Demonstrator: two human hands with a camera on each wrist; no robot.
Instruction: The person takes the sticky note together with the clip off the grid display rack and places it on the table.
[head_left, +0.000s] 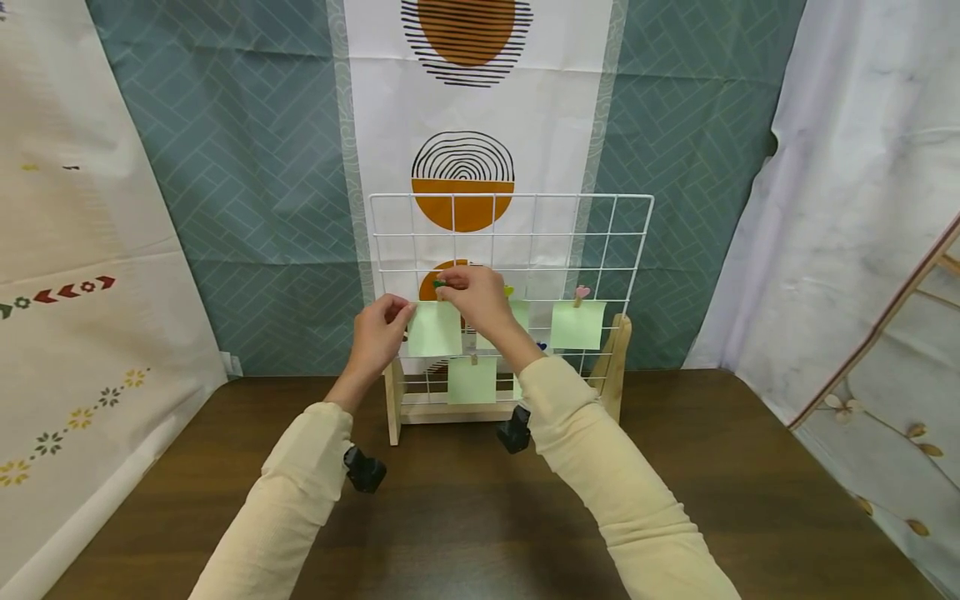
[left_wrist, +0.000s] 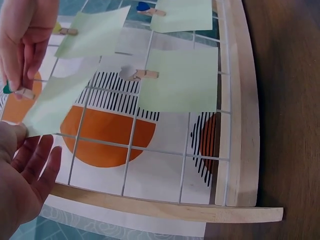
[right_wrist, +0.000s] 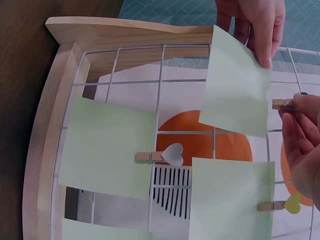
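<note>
A wooden clip with a green heart [right_wrist: 283,104] sits pinched between the thumb and fingers of the right hand [head_left: 480,302], while the left hand [head_left: 378,337] pinches a pale green note [head_left: 435,329] at its upper left corner. What the next move seems to turn on is how the clip stands to that note's top edge. In the head view the clip is at the middle of this edge, heart uppermost, its long axis running roughly upright and so square across the edge. In the right wrist view its wooden tip points at the edge and lies just beside it; whether the two touch, I cannot tell. The note hangs in front of the white wire grid [head_left: 510,196], its top edge close to one horizontal wire, and in both wrist views the sheet looks tilted off the wires rather than flat against them. The right hand is the nearer one to the edge's middle, reaching in from above and to the right; the left has the corner, off to the side. Just right of the held note hangs a neighbouring note [right_wrist: 232,200] under a lime-heart clip [right_wrist: 272,206], and the wooden stand [head_left: 453,413] carries the grid on the bench [head_left: 442,517].
</note>
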